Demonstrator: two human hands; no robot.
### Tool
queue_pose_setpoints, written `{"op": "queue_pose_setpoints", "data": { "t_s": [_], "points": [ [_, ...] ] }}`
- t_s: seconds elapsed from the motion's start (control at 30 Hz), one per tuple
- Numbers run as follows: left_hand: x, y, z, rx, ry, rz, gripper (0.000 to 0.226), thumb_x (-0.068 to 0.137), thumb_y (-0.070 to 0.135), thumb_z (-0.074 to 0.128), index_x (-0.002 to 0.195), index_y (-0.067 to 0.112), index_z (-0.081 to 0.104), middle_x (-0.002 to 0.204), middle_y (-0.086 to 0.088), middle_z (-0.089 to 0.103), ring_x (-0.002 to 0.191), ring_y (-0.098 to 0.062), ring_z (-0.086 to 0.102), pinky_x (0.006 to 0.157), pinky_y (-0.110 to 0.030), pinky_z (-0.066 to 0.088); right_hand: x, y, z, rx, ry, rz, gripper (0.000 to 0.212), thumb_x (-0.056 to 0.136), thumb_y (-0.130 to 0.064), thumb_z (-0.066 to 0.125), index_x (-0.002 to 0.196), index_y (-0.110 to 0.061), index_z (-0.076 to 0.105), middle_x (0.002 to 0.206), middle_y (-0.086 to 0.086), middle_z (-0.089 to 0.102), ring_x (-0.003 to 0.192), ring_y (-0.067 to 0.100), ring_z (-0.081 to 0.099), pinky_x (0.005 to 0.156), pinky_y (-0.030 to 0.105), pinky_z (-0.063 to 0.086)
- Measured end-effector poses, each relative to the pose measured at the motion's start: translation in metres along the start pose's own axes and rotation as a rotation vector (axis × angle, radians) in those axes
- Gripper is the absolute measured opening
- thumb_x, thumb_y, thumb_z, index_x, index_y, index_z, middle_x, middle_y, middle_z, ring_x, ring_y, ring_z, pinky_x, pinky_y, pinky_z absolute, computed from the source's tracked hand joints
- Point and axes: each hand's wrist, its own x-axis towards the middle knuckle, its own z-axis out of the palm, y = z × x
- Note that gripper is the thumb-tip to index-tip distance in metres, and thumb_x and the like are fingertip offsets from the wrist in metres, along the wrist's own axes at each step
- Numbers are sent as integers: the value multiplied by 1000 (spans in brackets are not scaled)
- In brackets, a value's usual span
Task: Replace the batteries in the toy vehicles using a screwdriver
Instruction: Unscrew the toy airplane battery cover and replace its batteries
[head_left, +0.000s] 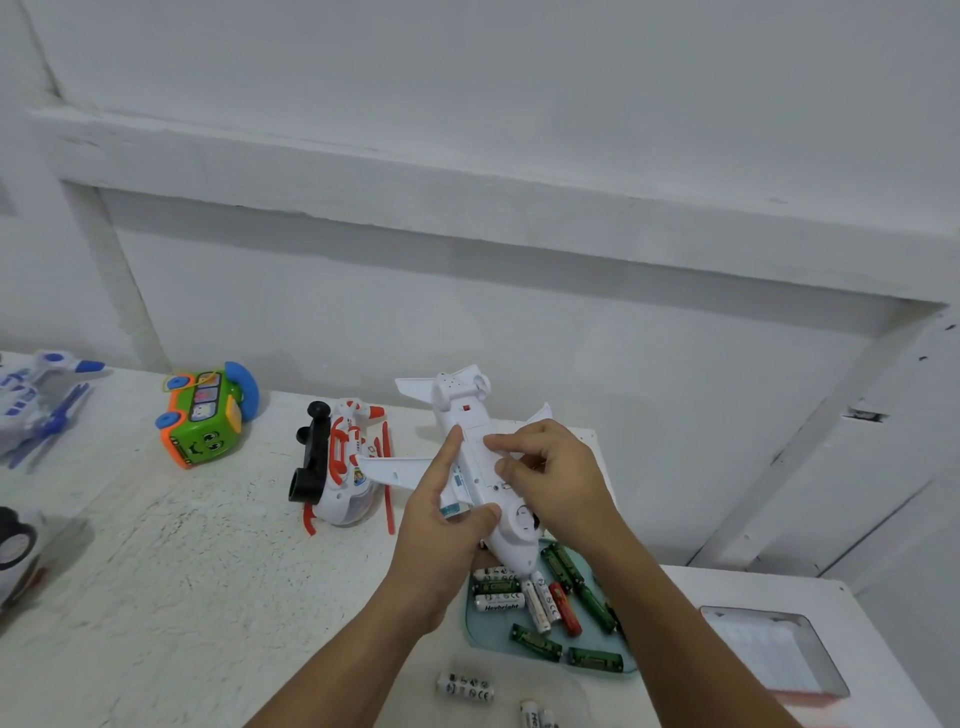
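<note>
A scuffed white table (208, 597) runs in front of me, against a plain white wall (519, 130). Nearest to me, a few loose white batteries (464, 686) lie on the tabletop between my forearms. Just past them sits a pale teal tray (488, 631) holding a heap of batteries (498, 603), green, white and one red, lying at all angles. To the right of the tray is a clear plastic box (774, 649).

Above the far edge of the tray I hold the toy plane (467, 415) belly up, its nose toward me and its tail toward the wall. My left hand (441, 519) grips the body from the left: the thumb lies across the belly near the nose and the forefinger stretches up along the side. My right hand (550, 478) comes over from the right with bent fingers, the fingertips resting on the middle of the belly; whether it pinches anything there I cannot tell.

Left of the plane, touching its wing in this view, a red and white toy helicopter (337, 467) lies on its side. Farther left is a green toy bus (205, 421), also on its side, and at the left edge lie a blue and white toy (36, 405) and part of a white toy car (13, 545).
</note>
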Motion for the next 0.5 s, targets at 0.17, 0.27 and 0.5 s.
{"op": "queue_pose_setpoints", "data": {
  "t_s": [0.17,0.27,0.5],
  "points": [
    [8,1,-6,-47,66,-13,79,89,-11,58,142,44,41,95,30,65,81,-7,71,58,-38,59,15,5,-11,337,-90,101,28,87,3,65,97,-21,76,86,-2,68,74,13,62,73,27,55],
    [13,3,-8,-65,97,-16,78,89,-11,58,142,44,41,102,33,56,82,-5,69,58,-35,59,32,20,-19,523,-15,229,20,88,5,64,100,-7,74,79,7,66,71,24,62,72,36,51],
    [23,3,-11,-70,123,-20,80,89,-11,58,143,44,39,105,35,49,80,1,65,56,-30,58,57,66,-14,-249,-57,391,50,83,-4,66,132,-8,56,100,8,64,83,20,58,79,31,50]
  ]
}}
